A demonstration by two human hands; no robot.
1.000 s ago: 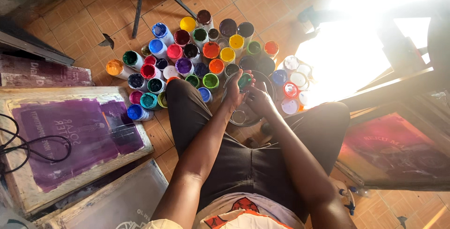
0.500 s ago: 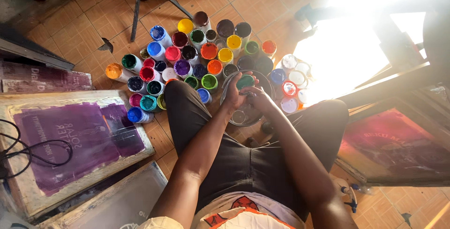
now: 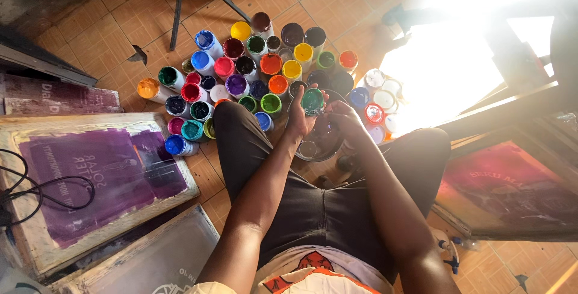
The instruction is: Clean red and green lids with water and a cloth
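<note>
Round green-lidded paint jar point(image 3: 312, 100) gripped in left hand point(image 3: 299, 116); right hand point(image 3: 342, 117) curled, grip unclear.

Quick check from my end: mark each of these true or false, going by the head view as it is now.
1. The left hand holds a green jar. True.
2. The right hand grips a brush. False: no brush shows; it sits by the dark bowl.
3. The paint jars stand on a table. False: on the tiled floor.
4. A purple-stained screen frame lies to the person's left. True.
</note>
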